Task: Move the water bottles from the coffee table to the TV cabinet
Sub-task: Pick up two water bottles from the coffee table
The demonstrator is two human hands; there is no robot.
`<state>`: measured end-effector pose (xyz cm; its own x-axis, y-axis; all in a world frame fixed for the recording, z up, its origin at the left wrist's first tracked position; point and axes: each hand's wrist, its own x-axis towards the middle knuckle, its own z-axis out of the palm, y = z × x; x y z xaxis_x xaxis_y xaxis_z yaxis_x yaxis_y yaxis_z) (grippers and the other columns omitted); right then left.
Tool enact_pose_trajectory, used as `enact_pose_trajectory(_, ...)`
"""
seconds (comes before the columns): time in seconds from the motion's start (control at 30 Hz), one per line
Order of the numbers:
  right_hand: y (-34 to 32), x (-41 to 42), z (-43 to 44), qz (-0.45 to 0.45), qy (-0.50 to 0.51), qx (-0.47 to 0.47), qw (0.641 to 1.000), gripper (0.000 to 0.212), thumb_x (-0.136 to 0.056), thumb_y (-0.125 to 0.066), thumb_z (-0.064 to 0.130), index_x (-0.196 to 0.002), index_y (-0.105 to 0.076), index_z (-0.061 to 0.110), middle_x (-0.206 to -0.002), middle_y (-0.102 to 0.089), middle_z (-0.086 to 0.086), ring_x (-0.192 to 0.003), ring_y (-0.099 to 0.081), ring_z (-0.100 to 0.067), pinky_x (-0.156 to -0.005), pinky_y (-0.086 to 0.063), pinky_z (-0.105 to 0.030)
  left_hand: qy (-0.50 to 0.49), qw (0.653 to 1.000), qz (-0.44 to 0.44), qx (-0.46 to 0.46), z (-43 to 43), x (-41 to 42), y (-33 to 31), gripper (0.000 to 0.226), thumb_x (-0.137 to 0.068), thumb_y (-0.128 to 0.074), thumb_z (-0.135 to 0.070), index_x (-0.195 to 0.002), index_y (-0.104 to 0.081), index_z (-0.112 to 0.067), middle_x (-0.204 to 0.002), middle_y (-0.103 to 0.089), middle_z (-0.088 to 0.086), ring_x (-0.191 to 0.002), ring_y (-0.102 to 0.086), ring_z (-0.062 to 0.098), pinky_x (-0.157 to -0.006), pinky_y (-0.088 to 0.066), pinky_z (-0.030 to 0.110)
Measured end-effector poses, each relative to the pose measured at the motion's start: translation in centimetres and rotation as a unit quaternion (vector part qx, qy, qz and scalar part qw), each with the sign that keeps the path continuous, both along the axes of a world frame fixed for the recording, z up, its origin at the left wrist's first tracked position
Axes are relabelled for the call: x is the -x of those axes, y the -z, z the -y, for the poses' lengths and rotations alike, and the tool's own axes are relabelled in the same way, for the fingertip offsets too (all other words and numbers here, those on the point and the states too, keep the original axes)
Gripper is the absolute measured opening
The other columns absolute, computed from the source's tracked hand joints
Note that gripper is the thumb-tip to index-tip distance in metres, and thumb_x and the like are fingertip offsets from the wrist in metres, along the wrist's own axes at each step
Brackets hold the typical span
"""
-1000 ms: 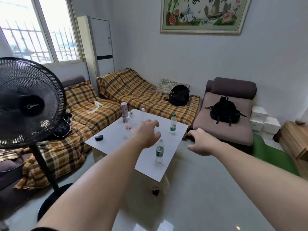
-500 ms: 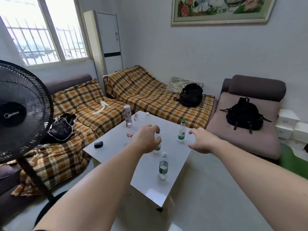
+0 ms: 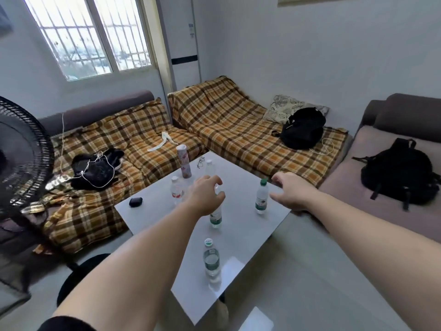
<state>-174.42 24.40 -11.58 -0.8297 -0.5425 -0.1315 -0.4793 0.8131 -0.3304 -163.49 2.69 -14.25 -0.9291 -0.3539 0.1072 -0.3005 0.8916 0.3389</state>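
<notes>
At frame centre we see our left hand point(image 3: 205, 194) spread open over a green-labelled bottle point(image 3: 216, 217) on the white worktop point(image 3: 241, 237), gripping nothing; our right hand point(image 3: 290, 193), also open and empty, hovers just right of another bottle point(image 3: 261, 199)

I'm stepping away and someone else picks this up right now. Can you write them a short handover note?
Left hand: open, empty, reaching over the middle bottle.
Right hand: open, empty, beside the green-capped bottle.
All five water bottles stand on the coffee table: also the near bottle, the red-label bottle and the far bottle.
Done: nothing moved yet.
Left: carry all five to the TV cabinet, which is out of view.
</notes>
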Motion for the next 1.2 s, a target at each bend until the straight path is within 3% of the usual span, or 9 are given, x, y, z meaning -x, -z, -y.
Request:
enact_pose_trajectory(0.07, 0.1, 2.3, -0.6, 0.003, -0.006, -0.011, 1.000, 0.052, -0.087, -0.057, 0.037, -0.134, -0.044, 0.019, -0.134, -0.047, -0.007, -0.105, -0.056, -0.024, -0.089, -0.052, -0.040, -0.008, 1.000, 0.004, 0.008, -0.2, 1.7, 0.5, 0.036, -0.086, -0.052, -0.043, -0.119, -0.054, -0.029, -0.119, -0.058, 0.001, -0.110, -0.051, 0.021, -0.083, -0.040, 0.034)
enact_pose_trajectory(0.2, 1.0, 6.0, -0.3, 0.007, -0.030, -0.009, 0.999, 0.051, -0.087, -0.056, 0.039, -0.133, -0.045, 0.020, -0.132, -0.046, -0.004, -0.101, -0.056, -0.023, -0.078, -0.054, -0.036, -0.022, 1.000, 0.013, 0.017, 0.3, 4.7, 1.1, 0.037, -0.084, -0.052, -0.044, -0.119, -0.052, -0.033, -0.124, -0.054, -0.001, -0.115, -0.048, 0.021, -0.084, -0.046, 0.039)
enact_pose_trajectory(0.5, 4.3, 16.1, 3.6, 0.006, -0.066, -0.025, 0.998, 0.054, -0.087, -0.057, 0.040, -0.136, -0.042, 0.023, -0.136, -0.044, -0.003, -0.095, -0.057, -0.019, -0.084, -0.054, -0.040, -0.061, 0.998, 0.026, 0.001, 4.0, 13.2, 5.5, 0.037, -0.083, -0.053, -0.047, -0.119, -0.051, -0.036, -0.125, -0.053, -0.003, -0.114, -0.048, 0.020, -0.080, -0.045, 0.037)
enact_pose_trajectory(0.73, 9.0, 24.6, 9.0, 0.025, -0.101, -0.105, 0.989, 0.058, -0.088, -0.055, 0.040, -0.140, -0.038, 0.021, -0.142, -0.039, -0.005, -0.113, -0.053, -0.024, -0.089, -0.050, -0.040, -0.094, 0.992, 0.061, -0.061, 8.1, 19.9, 11.7, 0.038, -0.083, -0.052, -0.045, -0.119, -0.051, -0.035, -0.125, -0.052, -0.004, -0.112, -0.049, 0.021, -0.088, -0.048, 0.041)
enact_pose_trajectory(0.9, 11.3, 28.6, 13.4, 0.038, -0.141, -0.132, 0.980, 0.056, -0.089, -0.053, 0.039, -0.141, -0.038, 0.022, -0.145, -0.038, -0.004, -0.113, -0.055, -0.023, -0.077, -0.046, -0.033, -0.129, 0.982, 0.118, -0.073, 11.3, 22.4, 15.4, 0.039, -0.083, -0.051, -0.045, -0.120, -0.050, -0.034, -0.125, -0.052, -0.003, -0.110, -0.050, 0.022, -0.082, -0.046, 0.037)
enact_pose_trajectory(1.0, 13.0, 30.7, 14.9, 0.053, -0.156, -0.144, 0.976, 0.055, -0.089, -0.053, 0.037, -0.140, -0.039, 0.022, -0.142, -0.042, -0.005, -0.107, -0.059, -0.022, -0.082, -0.051, -0.036, -0.155, 0.975, 0.141, -0.081, 12.4, 23.9, 16.8, 0.039, -0.084, -0.052, -0.045, -0.120, -0.051, -0.032, -0.126, -0.053, -0.001, -0.110, -0.050, 0.023, -0.086, -0.046, 0.039)
enact_pose_trajectory(1.2, 17.9, 35.2, 15.8, 0.079, -0.194, -0.189, 0.959, 0.052, -0.089, -0.055, 0.038, -0.136, -0.046, 0.019, -0.140, -0.047, -0.006, -0.123, -0.050, -0.024, -0.095, -0.044, -0.037, -0.201, 0.954, 0.206, -0.088, 12.0, 25.1, 20.1, 0.043, -0.084, -0.051, -0.042, -0.126, -0.049, -0.030, -0.131, -0.050, 0.001, -0.119, -0.046, 0.026, -0.094, -0.039, 0.039)
